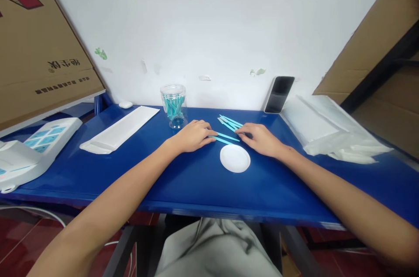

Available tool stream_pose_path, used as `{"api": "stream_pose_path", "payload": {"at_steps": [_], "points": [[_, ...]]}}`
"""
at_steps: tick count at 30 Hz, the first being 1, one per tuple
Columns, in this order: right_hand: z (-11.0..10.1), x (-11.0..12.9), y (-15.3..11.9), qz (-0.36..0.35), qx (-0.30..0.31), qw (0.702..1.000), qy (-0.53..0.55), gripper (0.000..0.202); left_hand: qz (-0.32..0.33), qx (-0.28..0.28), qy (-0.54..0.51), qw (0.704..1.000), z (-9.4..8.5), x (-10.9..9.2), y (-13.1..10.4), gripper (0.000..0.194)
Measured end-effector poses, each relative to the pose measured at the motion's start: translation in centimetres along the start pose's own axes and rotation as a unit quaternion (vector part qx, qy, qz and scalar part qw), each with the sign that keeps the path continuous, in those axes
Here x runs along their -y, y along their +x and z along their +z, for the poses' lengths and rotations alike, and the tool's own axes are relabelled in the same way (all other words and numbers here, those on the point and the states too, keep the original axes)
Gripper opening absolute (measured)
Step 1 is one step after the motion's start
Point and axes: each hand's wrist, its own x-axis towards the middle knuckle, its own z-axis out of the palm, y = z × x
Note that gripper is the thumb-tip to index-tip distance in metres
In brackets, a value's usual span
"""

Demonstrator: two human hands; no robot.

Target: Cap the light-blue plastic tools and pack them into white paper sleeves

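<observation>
My left hand [196, 135] is closed, its fingertips on the near ends of two thin turquoise sticks [227, 136] that point right over the blue table. Farther back lies a small bunch of similar turquoise sticks [227, 122]. The curled thumb and fingers of my right hand [257, 138] meet that bunch at its right end; the exact grip is partly hidden. Just in front of both hands rests a round white lid [235, 158]. A clear plastic jar [173, 106] holding many more turquoise sticks stands upright behind my left hand.
The blue table [196, 185] meets a white wall. At left are a white power strip [49, 141], a long white packet [119, 130] and a small white object [125, 105]. A phone [279, 95] leans on the wall, beside clear plastic bags [322, 126]. Cardboard boxes [39, 50] flank the table.
</observation>
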Motion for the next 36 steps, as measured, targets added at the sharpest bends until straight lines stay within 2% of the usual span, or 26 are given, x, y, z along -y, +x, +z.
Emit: {"api": "stream_pose_path", "payload": {"at_steps": [4,7,11,16,20,23,27,30,32,36], "points": [[0.9,-0.7,0.0,0.001,-0.004,1.000,-0.013,0.031,-0.016,-0.029,-0.020,0.999,0.5,0.9,0.1,0.043],[1.2,-0.9,0.1,-0.004,0.001,1.000,-0.016,0.032,-0.026,-0.026,-0.052,0.998,0.9,1.2,0.1,0.044],[1.1,-0.7,0.2,0.009,-0.002,1.000,0.016,0.033,-0.030,-0.025,-0.087,0.995,1.0,1.0,0.0,0.044],[1.2,-0.4,0.2,0.017,-0.021,0.999,0.045,0.031,-0.040,-0.045,-0.100,0.993,1.1,0.6,0.0,0.056],[1.4,-0.4,0.2,0.000,-0.049,0.996,0.079,0.028,-0.043,-0.021,-0.105,0.993,1.5,1.0,0.0,0.065],[1.5,-0.6,0.3,-0.007,-0.066,0.994,0.082,0.028,-0.033,-0.006,-0.100,0.994,1.6,1.3,0.1,0.065],[1.4,-0.7,0.5,-0.017,-0.043,0.997,0.069,0.030,-0.040,-0.018,-0.090,0.995,1.5,1.1,0.1,0.066],[1.2,-0.7,0.8,-0.013,-0.055,0.998,0.022,0.031,-0.041,-0.011,-0.092,0.995,1.5,0.9,0.1,0.069],[1.1,-0.9,1.0,-0.004,-0.060,0.998,-0.021,0.032,-0.042,0.003,-0.098,0.994,1.6,0.9,0.2,0.071],[1.1,-1.2,1.0,0.019,-0.017,0.999,-0.044,0.034,-0.066,0.052,-0.116,0.990,1.6,0.9,0.3,0.077]]}}
